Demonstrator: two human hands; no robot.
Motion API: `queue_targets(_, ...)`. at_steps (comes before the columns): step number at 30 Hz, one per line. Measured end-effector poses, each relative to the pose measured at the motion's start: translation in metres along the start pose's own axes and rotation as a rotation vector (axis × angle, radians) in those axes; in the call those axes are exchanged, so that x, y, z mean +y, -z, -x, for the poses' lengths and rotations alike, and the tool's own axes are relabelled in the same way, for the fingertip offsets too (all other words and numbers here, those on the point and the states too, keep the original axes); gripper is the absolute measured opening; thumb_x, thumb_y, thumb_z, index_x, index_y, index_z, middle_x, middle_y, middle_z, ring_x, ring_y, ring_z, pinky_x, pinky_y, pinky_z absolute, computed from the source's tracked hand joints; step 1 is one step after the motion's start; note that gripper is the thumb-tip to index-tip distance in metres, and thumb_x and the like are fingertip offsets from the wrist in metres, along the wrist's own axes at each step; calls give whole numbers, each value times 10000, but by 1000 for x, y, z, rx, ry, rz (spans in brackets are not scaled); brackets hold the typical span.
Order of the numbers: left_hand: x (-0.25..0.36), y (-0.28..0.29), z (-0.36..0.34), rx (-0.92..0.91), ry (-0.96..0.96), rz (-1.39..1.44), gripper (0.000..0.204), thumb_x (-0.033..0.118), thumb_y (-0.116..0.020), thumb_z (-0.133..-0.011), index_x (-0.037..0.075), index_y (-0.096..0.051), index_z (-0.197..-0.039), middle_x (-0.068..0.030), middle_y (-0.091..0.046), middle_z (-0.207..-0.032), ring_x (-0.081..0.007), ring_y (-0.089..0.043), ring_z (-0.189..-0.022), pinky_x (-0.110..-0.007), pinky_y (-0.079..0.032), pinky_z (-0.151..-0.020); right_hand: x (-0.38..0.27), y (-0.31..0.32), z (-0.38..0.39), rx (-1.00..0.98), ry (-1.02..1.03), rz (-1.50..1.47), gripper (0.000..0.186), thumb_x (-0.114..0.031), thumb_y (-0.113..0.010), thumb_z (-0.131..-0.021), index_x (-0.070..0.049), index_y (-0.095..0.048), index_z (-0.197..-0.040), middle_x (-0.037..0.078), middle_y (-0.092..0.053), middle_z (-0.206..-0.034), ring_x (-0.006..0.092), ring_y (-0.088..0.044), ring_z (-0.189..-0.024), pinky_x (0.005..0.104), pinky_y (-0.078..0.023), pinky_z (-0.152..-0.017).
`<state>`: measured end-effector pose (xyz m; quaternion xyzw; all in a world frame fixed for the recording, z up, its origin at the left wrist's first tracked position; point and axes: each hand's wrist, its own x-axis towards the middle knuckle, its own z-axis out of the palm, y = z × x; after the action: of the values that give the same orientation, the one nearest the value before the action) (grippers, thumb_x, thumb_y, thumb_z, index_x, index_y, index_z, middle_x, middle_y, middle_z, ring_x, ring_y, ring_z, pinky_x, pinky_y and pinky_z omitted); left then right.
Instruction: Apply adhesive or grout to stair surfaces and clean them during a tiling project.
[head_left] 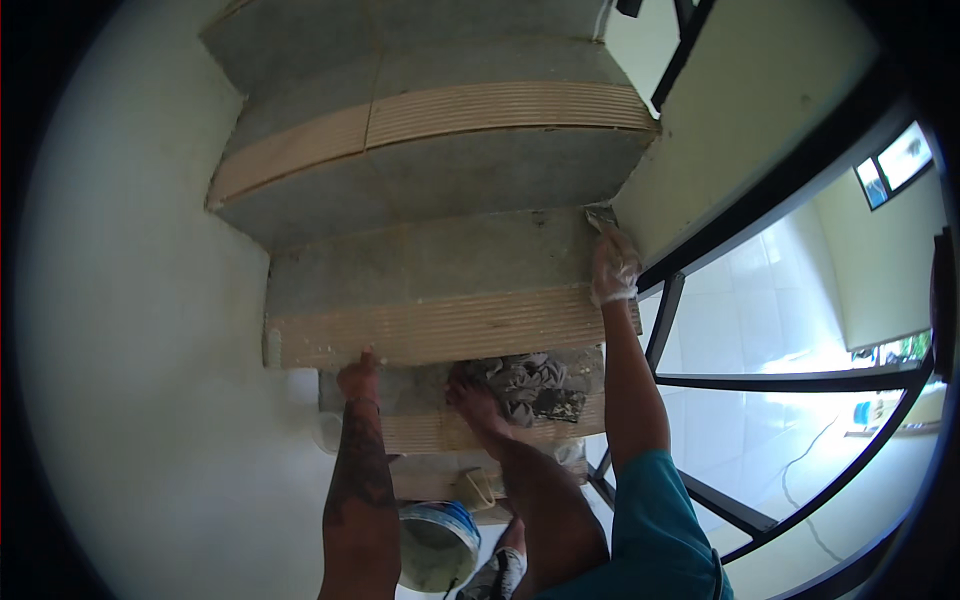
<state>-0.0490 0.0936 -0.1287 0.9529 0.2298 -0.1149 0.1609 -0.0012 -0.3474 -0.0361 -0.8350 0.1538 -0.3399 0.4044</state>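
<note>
While right hand (613, 268), gloved, grips trowel (601, 221) at tread's (430, 262) far right corner: spreading mortar step. Left hand (360, 377) released, resting on nosing (440, 327). Next probably calls for even strokes leftward.

Light source: daylight is pouring in from the right, through the black metal railing (800, 380).
Glare: the pale tiled floor (770, 300) at right is washing out to white.
Shadow: the grey concrete stair steps (430, 260) are sitting dim; near forearms are showing dark.
Distortion: straight edges are bending toward the rim; black vignette is ringing the frame.
Focus: the near bucket is blurring slightly.
</note>
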Motion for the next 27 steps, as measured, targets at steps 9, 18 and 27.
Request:
queue_targets(9,-75,-38,-55,17,28,331,456,487,-510,-762,84,-523,-547,-24,-498,-519,-139,-432,-452,-285,-330,-411,0,-73,-7,714,-647,-1231,324,-280,-514,-807,-15,-532,-993,62,-547,-904,137,-527,-848,249,-427,-738)
queue_targets(18,-3,7,-7,-136,321,744,314,404,-587,-747,118,-528,-631,21,-482,-552,-77,-374,-426,-202,-280,-366,-68,-37,-52,880,-626,-1281,309,-251,-453,-835,2,-522,-999,91,-540,-909,147,-525,-810,253,-423,-705)
queue_targets(27,4,28,7,-150,351,749,318,412,-614,-721,117,-524,-642,18,-487,-551,-73,-378,-431,-200,-282,-366,-77,-24,-34,589,-45,-313,268,-177,-478,-824,11,-521,-1011,113,-557,-984,222,-543,-869,311,-435,-744)
